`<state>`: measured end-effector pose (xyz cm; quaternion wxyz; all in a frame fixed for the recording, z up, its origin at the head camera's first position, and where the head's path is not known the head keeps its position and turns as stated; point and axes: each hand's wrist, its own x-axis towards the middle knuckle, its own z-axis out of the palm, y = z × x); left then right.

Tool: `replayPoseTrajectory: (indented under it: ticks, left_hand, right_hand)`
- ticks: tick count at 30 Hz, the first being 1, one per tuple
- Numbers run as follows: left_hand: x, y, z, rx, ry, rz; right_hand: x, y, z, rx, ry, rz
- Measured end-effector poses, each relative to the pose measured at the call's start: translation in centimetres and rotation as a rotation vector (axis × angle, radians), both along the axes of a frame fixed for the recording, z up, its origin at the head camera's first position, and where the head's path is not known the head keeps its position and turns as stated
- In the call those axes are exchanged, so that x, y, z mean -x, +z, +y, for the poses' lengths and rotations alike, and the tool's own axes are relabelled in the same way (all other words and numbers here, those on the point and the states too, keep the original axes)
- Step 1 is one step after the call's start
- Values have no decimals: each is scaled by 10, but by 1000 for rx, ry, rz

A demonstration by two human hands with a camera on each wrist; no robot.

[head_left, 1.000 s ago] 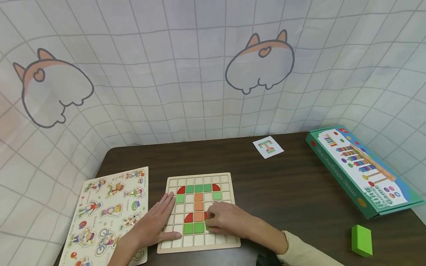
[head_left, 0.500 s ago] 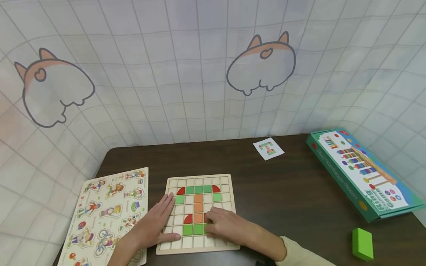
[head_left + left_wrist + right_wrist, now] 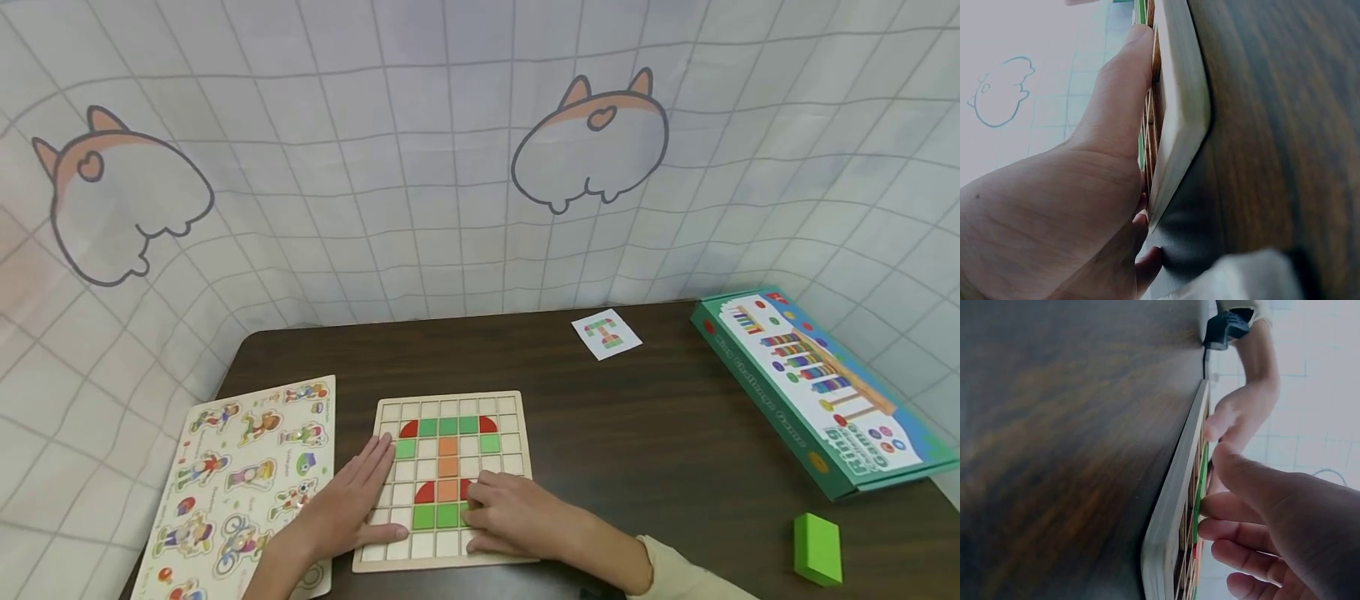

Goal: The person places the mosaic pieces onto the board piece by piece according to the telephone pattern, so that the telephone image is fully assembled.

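A square wooden grid board (image 3: 447,546) lies on the table with flat tiles set in its cells. Red quarter-round, green and orange tiles form a T-like figure on it. My left hand (image 3: 341,508) rests along the board's left edge with straight fingers, its thumb (image 3: 1122,81) over the near left corner. My right hand (image 3: 517,517) is over the lower right of the board. In the right wrist view, its fingertips touch a green tile (image 3: 1201,481), while the thumb (image 3: 1235,464) is raised apart from it. That hand partly hides the tiles at the lower right.
Left of the board lies a wooden puzzle board (image 3: 247,500) with cartoon figures. A pattern card (image 3: 606,334) is at the back of the dark table (image 3: 615,417). On the right are a teal game box (image 3: 817,392) and a bright green block (image 3: 817,548).
My right thumb has moved away from the fingertips, and the lower right tiles show a little more. My left hand has stayed in place on the board.
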<state>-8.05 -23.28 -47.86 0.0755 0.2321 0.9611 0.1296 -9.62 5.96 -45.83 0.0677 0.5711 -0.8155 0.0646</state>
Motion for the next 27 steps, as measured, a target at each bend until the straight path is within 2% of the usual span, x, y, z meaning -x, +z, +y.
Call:
replayPoseTrajectory:
  ticks: [5, 9, 17, 21, 27]
  left_hand:
    - [-1, 1, 0, -15, 8, -11]
    - [-2, 0, -1, -17, 13, -18]
    - [-2, 0, -1, -23, 15, -24]
    - [-2, 0, 0, -26, 16, -58]
    - [0, 4, 2, -20, 34, -75]
  right_hand:
    - [-2, 0, 0, -26, 4, 40]
    - [-2, 0, 0, -28, 20, 34]
    - [9, 9, 8, 126, 15, 35]
    - [20, 13, 18, 171, -44, 34]
    - [38, 20, 34, 184, -184, 61]
